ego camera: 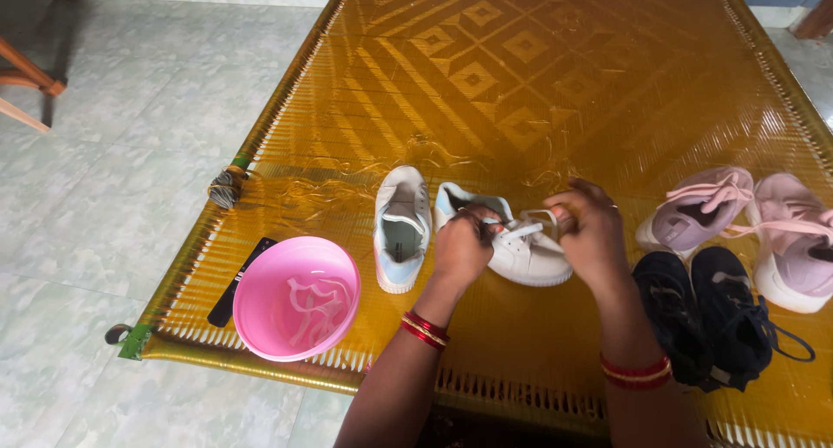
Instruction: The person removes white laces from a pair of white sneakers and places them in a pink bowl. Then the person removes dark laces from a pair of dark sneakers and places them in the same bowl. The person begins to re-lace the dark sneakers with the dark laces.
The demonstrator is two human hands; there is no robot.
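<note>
A white sneaker lies on its side on a woven yellow cot. My left hand pinches its white lace near the tongue. My right hand grips the other end of the lace, pulled out to the right. Its mate, a white sneaker with a pale blue heel, sits upright just to the left, without a lace. Both wrists wear red and gold bangles.
A pink bowl holding a white lace stands at the cot's front left, beside a black comb. A pink pair of shoes and a black pair lie to the right. Tiled floor spreads left; wooden chair legs stand far left.
</note>
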